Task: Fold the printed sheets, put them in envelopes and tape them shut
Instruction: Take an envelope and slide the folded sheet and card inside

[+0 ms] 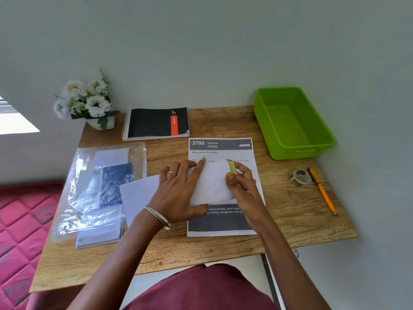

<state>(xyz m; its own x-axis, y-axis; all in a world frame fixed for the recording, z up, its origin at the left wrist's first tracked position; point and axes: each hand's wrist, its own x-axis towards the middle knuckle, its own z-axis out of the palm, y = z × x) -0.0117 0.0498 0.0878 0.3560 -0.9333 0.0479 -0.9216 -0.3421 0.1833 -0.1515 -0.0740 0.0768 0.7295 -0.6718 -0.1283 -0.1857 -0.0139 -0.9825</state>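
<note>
1. Holding down a white envelope (211, 182) w/ both hands, head view: left hand (178, 191) lies across its left end, fingers fairly straight and pressing, thumb at the near edge; right hand (240, 183) pinches a green tape strip (232, 167) at the envelope's far-right corner.
2. Envelope sits on top of a printed sheet (221, 148) lying flat under both hands, on the wooden desk (223, 121).
3. Handling (judgement): envelope is light, thin, bends easily and prob slides on the sheet below, so pin it flat w/ the palm and work at edges/corners. Tape is flimsy and sticky; hold by the very end.
4. Count: 1 envelope in hand, 1 more loose white envelope (138, 193) just left of left hand, 1 unfolded sheet visible. Envelope pack (100, 189) further left in clear plastic; number inside can't tell.
5. Right of right hand: 1 tape roll (299, 177), 1 yellow pen (323, 191) touching it.
6. Beyond the hands: 1 green basket (290, 151), 1 notebook (156, 123), 1 flower pot (89, 101).
</note>
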